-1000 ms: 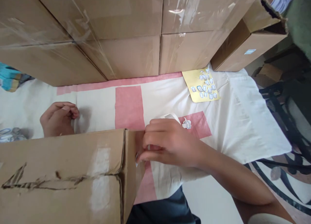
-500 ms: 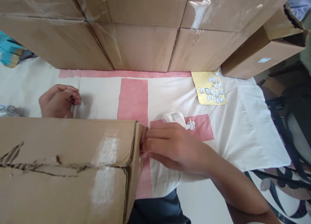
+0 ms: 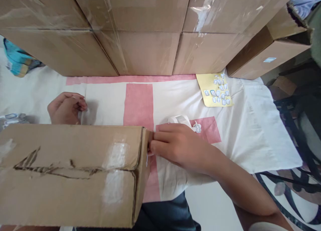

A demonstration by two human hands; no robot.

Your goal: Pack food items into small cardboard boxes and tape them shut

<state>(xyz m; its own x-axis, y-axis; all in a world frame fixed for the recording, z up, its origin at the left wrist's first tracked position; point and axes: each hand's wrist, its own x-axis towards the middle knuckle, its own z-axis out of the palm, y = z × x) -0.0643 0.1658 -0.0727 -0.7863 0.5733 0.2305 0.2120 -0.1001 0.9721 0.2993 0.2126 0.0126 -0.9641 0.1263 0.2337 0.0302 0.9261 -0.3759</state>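
– How does the right grip [image 3: 179,145] stand?
– Fingers bent and bunched together against the end of the taped box [image 3: 75,194]; whether they pinch anything there cannot be told.
– And at that end?
– A sliver of white label [image 3: 146,160] shows just below the fingertips.
– The left grip [image 3: 66,109]?
– Loosely curled, beyond the box's far edge, which hides the wrist. Whether it holds anything cannot be told.
– Where is the box itself?
– In front of the person, at the near left, with a jagged tear along its top seam.
– What lies near the right grip?
– A white roll [image 3: 179,119], partly hidden behind it, and a small white tag [image 3: 197,127] on a pink patch of the cloth [image 3: 173,94].
– Farther out?
– A yellow sheet [image 3: 202,81] dotted with stickers [image 3: 213,93], then the stacked cartons [image 3: 145,53], with an open carton [image 3: 268,52] at their right.
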